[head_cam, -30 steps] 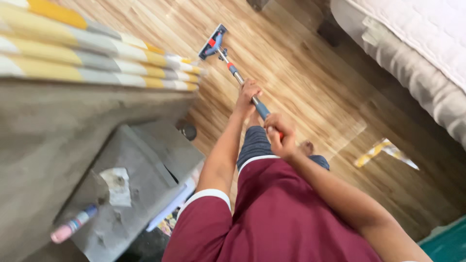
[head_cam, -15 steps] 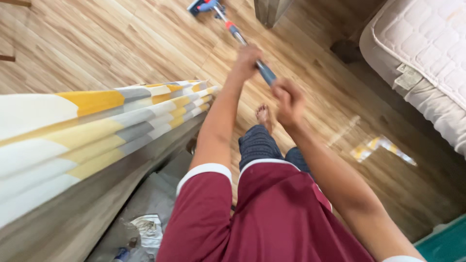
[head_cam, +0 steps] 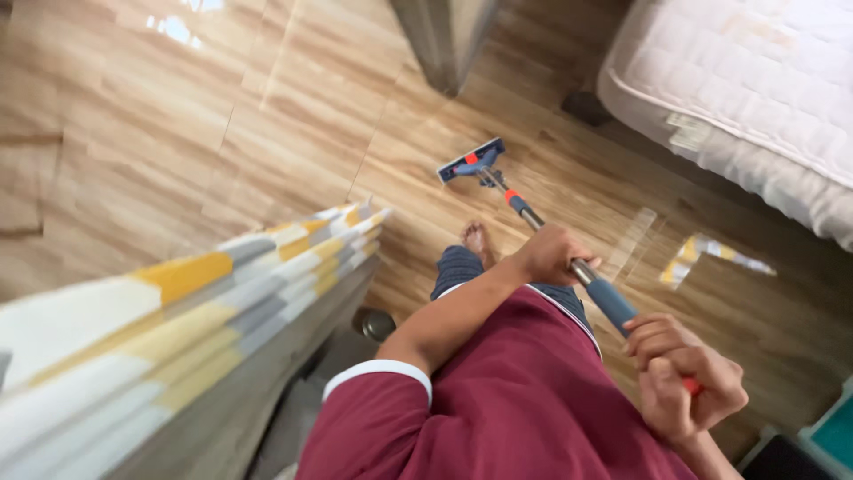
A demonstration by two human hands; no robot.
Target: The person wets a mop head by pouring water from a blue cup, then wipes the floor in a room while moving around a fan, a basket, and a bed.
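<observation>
My left hand and right hand both grip the mop; I should keep its head flat on the floor.

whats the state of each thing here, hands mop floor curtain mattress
left hand: closed round the mop pole
right hand: gripping the pole's top end
mop: tilted, head flat on the floor
floor: glossy, reflecting light
curtain: hanging in folds
mattress: bare, no sheet
</observation>
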